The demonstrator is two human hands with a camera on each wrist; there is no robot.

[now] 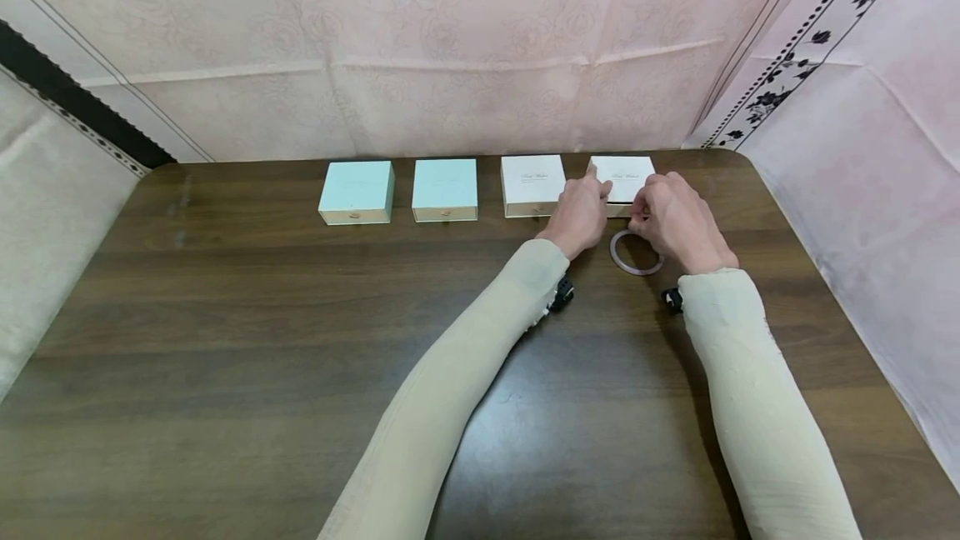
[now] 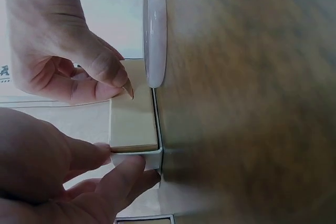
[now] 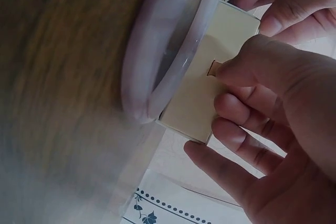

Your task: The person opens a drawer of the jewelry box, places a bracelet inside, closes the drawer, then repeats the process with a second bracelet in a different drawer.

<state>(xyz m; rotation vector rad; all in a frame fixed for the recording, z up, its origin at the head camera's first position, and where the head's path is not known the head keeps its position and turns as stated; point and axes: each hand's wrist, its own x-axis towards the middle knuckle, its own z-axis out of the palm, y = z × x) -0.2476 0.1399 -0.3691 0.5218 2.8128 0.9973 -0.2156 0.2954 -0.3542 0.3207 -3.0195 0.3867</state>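
Note:
A small white drawer box [image 1: 621, 177] with dark lettering on its lid stands rightmost in the row. My left hand [image 1: 579, 211] holds its left end, one finger lying on the top and others against the side. With thumb and finger, my right hand [image 1: 678, 223] pinches the small pull tab [image 3: 213, 68] on the cream drawer front [image 2: 134, 124]. The drawer looks flush with its sleeve in the left wrist view. A pale lilac bangle [image 1: 637, 272] lies on the table just before this box, below my right hand. Its ring looms large [image 3: 132, 77] in the right wrist view.
Left of the held box stand another white box [image 1: 532, 177] and two mint-green boxes, one nearer [image 1: 446, 182] and one farther left [image 1: 356, 186]. All line the back edge of the brown wooden table [image 1: 225, 340]. Patterned pale cloth [image 1: 450, 48] hangs behind.

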